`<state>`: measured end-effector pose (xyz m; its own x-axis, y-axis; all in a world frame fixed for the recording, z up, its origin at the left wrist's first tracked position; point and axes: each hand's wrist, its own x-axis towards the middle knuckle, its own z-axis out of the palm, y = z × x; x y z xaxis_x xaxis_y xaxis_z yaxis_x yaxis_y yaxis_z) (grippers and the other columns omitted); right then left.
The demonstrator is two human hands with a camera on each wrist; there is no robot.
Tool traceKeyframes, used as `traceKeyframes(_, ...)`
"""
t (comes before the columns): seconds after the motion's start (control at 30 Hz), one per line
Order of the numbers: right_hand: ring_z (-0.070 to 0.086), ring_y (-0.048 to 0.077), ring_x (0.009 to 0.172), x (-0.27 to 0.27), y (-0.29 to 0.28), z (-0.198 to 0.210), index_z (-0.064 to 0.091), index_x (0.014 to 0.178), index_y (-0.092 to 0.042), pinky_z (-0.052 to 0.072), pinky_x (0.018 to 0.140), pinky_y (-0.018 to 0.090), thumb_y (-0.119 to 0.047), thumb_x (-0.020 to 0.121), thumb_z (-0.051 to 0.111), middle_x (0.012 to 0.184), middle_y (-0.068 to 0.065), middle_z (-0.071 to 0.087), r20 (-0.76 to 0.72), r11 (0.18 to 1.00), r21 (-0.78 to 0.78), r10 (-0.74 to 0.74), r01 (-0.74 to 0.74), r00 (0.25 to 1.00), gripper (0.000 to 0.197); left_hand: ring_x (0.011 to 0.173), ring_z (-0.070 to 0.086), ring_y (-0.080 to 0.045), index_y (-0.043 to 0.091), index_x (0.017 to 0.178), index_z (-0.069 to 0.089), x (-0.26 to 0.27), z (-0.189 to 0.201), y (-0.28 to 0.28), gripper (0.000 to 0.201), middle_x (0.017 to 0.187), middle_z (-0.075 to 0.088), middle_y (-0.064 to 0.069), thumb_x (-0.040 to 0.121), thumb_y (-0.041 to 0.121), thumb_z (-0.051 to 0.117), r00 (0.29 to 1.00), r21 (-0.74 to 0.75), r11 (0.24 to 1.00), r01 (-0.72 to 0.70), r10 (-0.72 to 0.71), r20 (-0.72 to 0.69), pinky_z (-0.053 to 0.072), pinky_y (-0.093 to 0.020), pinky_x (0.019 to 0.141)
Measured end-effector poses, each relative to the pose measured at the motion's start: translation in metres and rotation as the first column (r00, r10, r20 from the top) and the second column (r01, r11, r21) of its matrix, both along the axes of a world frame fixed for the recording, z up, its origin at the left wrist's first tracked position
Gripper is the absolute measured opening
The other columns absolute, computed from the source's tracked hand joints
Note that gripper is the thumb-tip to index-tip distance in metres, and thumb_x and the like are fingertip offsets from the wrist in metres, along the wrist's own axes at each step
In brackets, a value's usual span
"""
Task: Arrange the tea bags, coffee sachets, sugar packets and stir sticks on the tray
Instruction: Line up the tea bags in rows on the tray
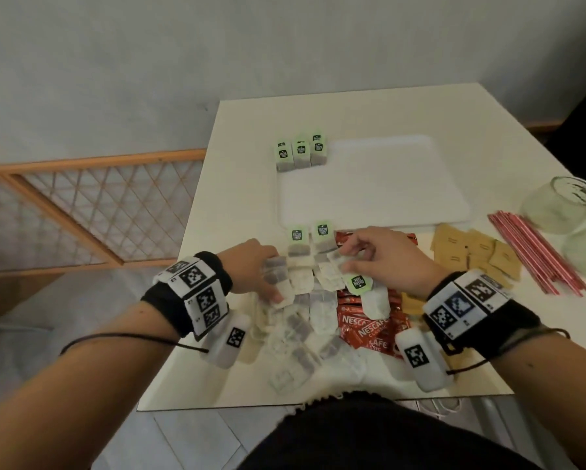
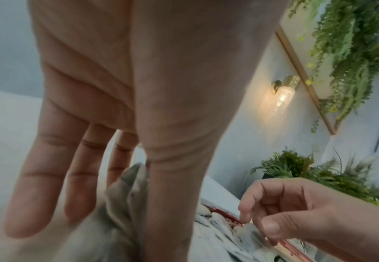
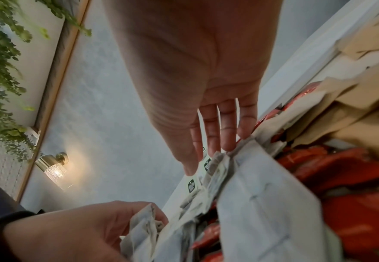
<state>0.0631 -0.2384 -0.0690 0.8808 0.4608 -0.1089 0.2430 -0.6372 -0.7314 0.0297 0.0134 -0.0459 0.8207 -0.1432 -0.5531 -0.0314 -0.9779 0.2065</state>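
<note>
Sorting through the loose pile of tea bags [image 1: 301, 320] near the front edge of the worktop [image 1: 251, 123], both hands are at work. The left hand [image 1: 251, 269] has thumb and fingers curled round a small bunch of bags, its grip clenched on them, probably gathering several so they go over in one trip. The right hand [image 1: 379, 256] pinches the paper of one bag near its green tag [image 1: 358, 283], the grip grasping it, likely to tease it free of tangled strings. Red coffee sachets [image 1: 369, 329] lie under and just beside the pile, partly buried, so the bags need clearing first. Toward the right edge sit tan sugar packets [image 1: 471, 252] in a loose heap, then a bundle of red stir sticks [image 1: 535, 252] lying flat, with two glass jars [image 1: 566, 205] beyond them at the right edge; those look untouched.

Further back, two tagged bags [image 1: 310, 239] rest just at the tray's near rim. The white tray [image 1: 386, 184] sits mid-worktop, mostly bare, with three tea bags [image 1: 301, 154] set in a neat row at its far left corner, suggesting a row-by-row layout.

The worktop is pale and smooth. Behind it stands a grey wall [image 1: 285, 45]; a wooden lattice screen [image 1: 91, 212] is off the left edge. The wrist views show a lit wall lamp [image 2: 282, 95] and hanging greenery [image 2: 352, 53].
</note>
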Motion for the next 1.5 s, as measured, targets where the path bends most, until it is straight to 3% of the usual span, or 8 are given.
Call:
traceKeyframes(0.23, 0.055, -0.014, 0.073, 0.0, -0.006, 0.008, 0.069, 0.097, -0.024, 0.038, 0.063, 0.001, -0.027, 0.084, 0.074, 0.094, -0.011, 0.066, -0.024, 0.999, 0.041, -0.03, 0.031, 0.999, 0.015, 0.118, 0.051, -0.024, 0.013, 0.137, 0.04, 0.019, -0.008, -0.021, 0.059, 0.138, 0.05, -0.007, 0.087, 0.023, 0.07, 0.999, -0.079, 0.996, -0.033, 0.034, 0.013, 0.038, -0.026, 0.084)
traceKeyframes(0.4, 0.059, 0.003, 0.08, 0.002, -0.005, 0.016, 0.065, 0.105, -0.028, 0.043, 0.067, 0.005, -0.033, 0.083, 0.074, 0.098, -0.01, 0.065, 0.001, 0.995, 0.076, -0.058, 0.058, 0.998, 0.025, 0.096, 0.051, -0.02, 0.01, 0.132, 0.042, 0.031, 0.005, -0.03, 0.047, 0.118, 0.057, -0.008, 0.092, 0.02, 0.065, 0.975, -0.299, 0.946, -0.124, 0.172, 0.14, 0.036, -0.026, 0.073)
traceKeyframes(0.63, 0.07, 0.013, 0.087, 0.002, 0.008, 0.029, 0.052, 0.128, -0.021, 0.057, 0.083, 0.032, -0.04, 0.092, 0.061, 0.106, -0.001, 0.067, -0.19, 0.94, 0.293, -0.123, 0.176, 0.974, 0.042, 0.076, 0.051, -0.008, 0.012, 0.117, 0.048, 0.033, 0.021, -0.064, 0.043, 0.089, 0.054, 0.006, 0.084, 0.021, 0.074, 0.887, -0.751, 0.635, -0.183, 0.436, 0.152, 0.039, -0.023, 0.063)
traceKeyframes(0.8, 0.071, 0.024, 0.075, 0.004, 0.014, 0.029, 0.056, 0.115, -0.01, 0.058, 0.063, 0.033, -0.031, 0.1, 0.051, 0.105, 0.014, 0.068, -0.313, 0.873, 0.379, -0.19, 0.306, 0.931, 0.026, 0.105, 0.063, -0.022, 0.01, 0.126, 0.043, 0.029, 0.008, -0.091, 0.054, 0.116, 0.061, -0.008, 0.083, 0.017, 0.074, 0.867, -0.859, 0.433, -0.274, 0.498, -0.025, 0.053, -0.041, 0.09)
traceKeyframes(0.93, 0.07, 0.03, 0.075, 0.008, 0.013, 0.02, 0.062, 0.104, -0.014, 0.059, 0.071, 0.051, -0.027, 0.098, 0.055, 0.093, 0.014, 0.071, -0.26, 0.86, 0.396, -0.232, 0.322, 0.937, 0.016, 0.114, 0.061, -0.021, 0.011, 0.135, 0.036, 0.027, 0.003, -0.098, 0.084, 0.129, 0.053, -0.011, 0.063, 0.025, 0.078, 0.868, -0.883, 0.337, -0.328, 0.476, -0.141, 0.052, -0.04, 0.097)
traceKeyframes(1.03, 0.071, 0.03, 0.088, 0.012, 0.006, 0.018, 0.065, 0.104, -0.013, 0.059, 0.08, 0.047, -0.021, 0.096, 0.059, 0.1, 0.013, 0.072, -0.263, 0.856, 0.405, -0.229, 0.322, 0.937, 0.013, 0.117, 0.06, -0.021, 0.011, 0.137, 0.037, 0.029, 0.0, -0.095, 0.071, 0.129, 0.055, -0.01, 0.077, 0.012, 0.075, 0.866, -0.89, 0.276, -0.363, 0.452, -0.213, 0.049, -0.042, 0.102)
traceKeyframes(1.37, 0.063, 0.002, 0.095, 0.033, -0.021, 0.048, 0.063, 0.111, -0.021, 0.047, 0.084, 0.016, -0.018, 0.087, 0.071, 0.107, -0.006, 0.067, -0.146, 0.986, 0.087, 0.152, -0.14, 0.978, 0.025, 0.086, 0.071, -0.021, 0.009, 0.123, 0.057, 0.043, 0.015, -0.081, 0.046, 0.108, 0.068, -0.009, 0.082, 0.016, 0.077, 0.975, -0.78, 0.586, -0.219, 0.101, -0.198, 0.059, -0.029, 0.072)
traceKeyframes(1.5, 0.058, 0.007, 0.076, 0.035, -0.018, 0.054, 0.056, 0.121, -0.027, 0.044, 0.069, 0.019, -0.031, 0.086, 0.072, 0.102, -0.006, 0.062, -0.04, 0.995, 0.103, 0.016, -0.012, 0.999, 0.039, 0.067, 0.065, -0.015, 0.001, 0.105, 0.063, 0.045, 0.013, -0.089, 0.022, 0.081, 0.067, -0.005, 0.088, 0.013, 0.068, 0.967, -0.815, 0.521, -0.255, 0.161, -0.2, 0.055, -0.027, 0.059)
